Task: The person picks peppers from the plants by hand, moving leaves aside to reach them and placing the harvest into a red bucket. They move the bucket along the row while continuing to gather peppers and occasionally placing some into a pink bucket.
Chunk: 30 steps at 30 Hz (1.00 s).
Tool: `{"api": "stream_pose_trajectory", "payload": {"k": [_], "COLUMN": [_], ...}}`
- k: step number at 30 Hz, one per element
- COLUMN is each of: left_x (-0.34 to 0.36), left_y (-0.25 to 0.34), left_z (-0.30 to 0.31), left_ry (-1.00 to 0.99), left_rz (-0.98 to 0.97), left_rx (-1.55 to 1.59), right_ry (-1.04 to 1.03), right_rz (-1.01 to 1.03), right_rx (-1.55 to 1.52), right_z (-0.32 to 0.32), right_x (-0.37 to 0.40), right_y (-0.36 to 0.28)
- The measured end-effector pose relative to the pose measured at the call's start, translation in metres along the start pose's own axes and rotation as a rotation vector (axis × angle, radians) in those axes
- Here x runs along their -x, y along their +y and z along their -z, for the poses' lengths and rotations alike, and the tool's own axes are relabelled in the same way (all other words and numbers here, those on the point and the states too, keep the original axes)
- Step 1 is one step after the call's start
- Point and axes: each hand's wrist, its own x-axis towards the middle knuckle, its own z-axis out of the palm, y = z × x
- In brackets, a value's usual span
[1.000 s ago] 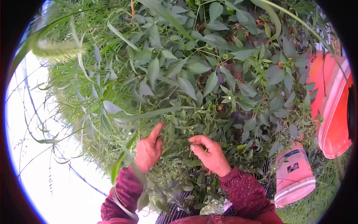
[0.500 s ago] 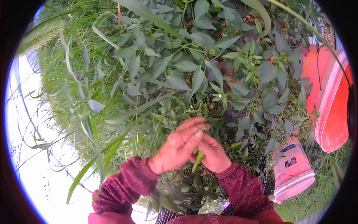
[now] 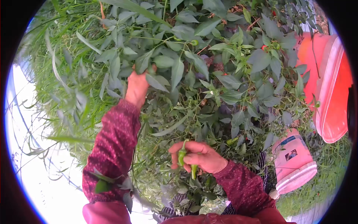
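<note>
My right hand is closed round green peppers at the lower middle, one held upright by the thumb and another pointing down below the palm. Up and to the left, my left hand reaches in among the leaves of a pepper plant. Leaves cover its fingers, so what they touch is hidden. Small green and red peppers hang among the foliage, such as a red one at the upper right.
A large red bucket lies tilted at the right edge. Below it is a smaller pink bucket with a label, also tipped. Tall grass grows along the left. Another green pepper shows right of my right hand.
My left hand has parted from my right hand and moved up and left into the leaves. My right hand has shifted slightly left, keeping the green peppers. The view has shifted a little.
</note>
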Motion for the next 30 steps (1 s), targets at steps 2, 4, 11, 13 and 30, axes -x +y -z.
{"api": "stream_pose_trajectory", "payload": {"k": [2, 4, 11, 13, 30], "left_x": [-0.053, -0.063, 0.009, 0.008, 0.106], "left_y": [-0.060, -0.067, 0.017, 0.014, 0.083], "left_z": [0.018, 0.019, 0.014, 0.028, 0.053], "left_ry": [-0.093, -0.179, 0.078, -0.035, -0.331], "left_rz": [-0.190, -0.389, 0.007, 0.034, -0.020], "left_rx": [0.071, 0.142, 0.023, -0.077, -0.905], "right_ry": [-0.006, 0.049, 0.253, 0.337, 0.374], "right_rz": [-0.003, -0.008, -0.029, 0.153, 0.155], "right_rx": [0.013, 0.096, 0.286, 0.452, -0.028], "right_z": [-0.001, 0.001, 0.003, 0.003, 0.001], "right_x": [0.000, -0.001, -0.003, -0.006, 0.006], "right_y": [-0.001, 0.002, 0.009, 0.013, -0.008]}}
